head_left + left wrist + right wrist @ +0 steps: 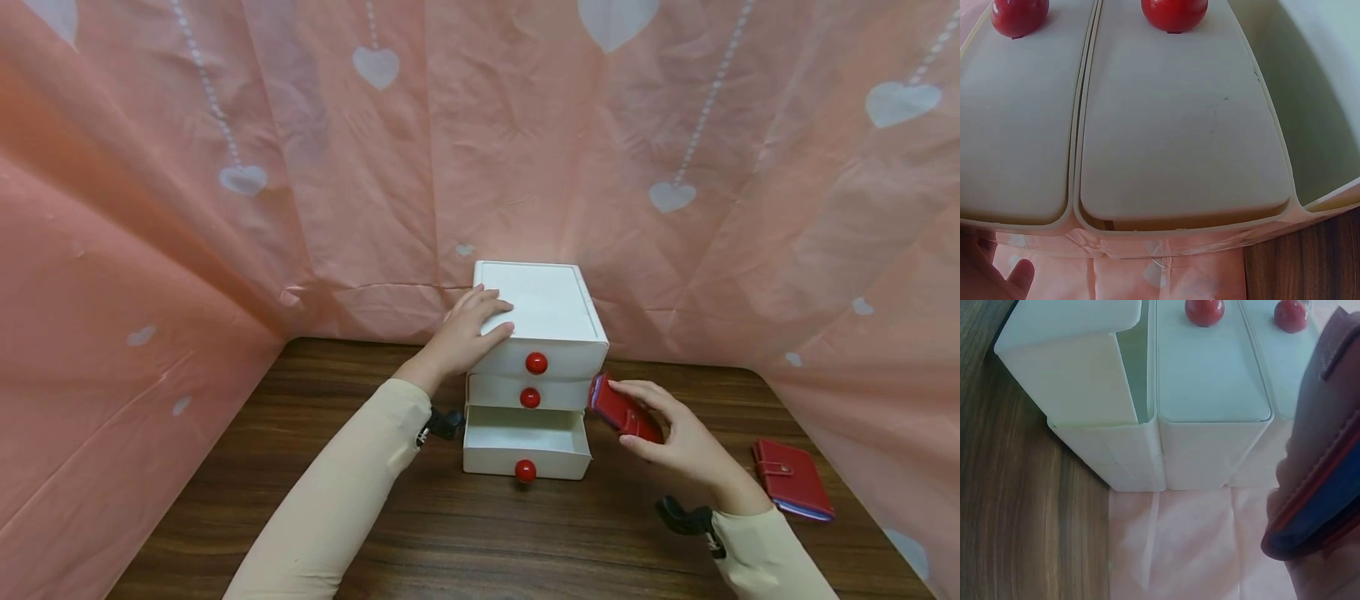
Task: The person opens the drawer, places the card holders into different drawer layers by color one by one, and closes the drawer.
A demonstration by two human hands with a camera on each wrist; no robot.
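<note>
A white three-drawer cabinet (536, 302) with red round knobs stands at the back of the table. Its bottom drawer (487, 461) is pulled out, with a bare floor showing inside; the upper two drawers are closed. My left hand (463, 335) rests on the cabinet's top left edge, fingers spread over the top. To the right of the drawers, my right hand (686, 440) holds a small red wallet (626, 412) between thumb and fingers, tilted above the table. In the right wrist view, the wallet's (1325, 447) stitched edge and blue inside show up close.
A second red wallet (795, 477) with a snap strap lies on the wooden table (525, 542) at the right. Pink curtain cloth (360, 208) with white hearts hangs behind the cabinet and along both sides.
</note>
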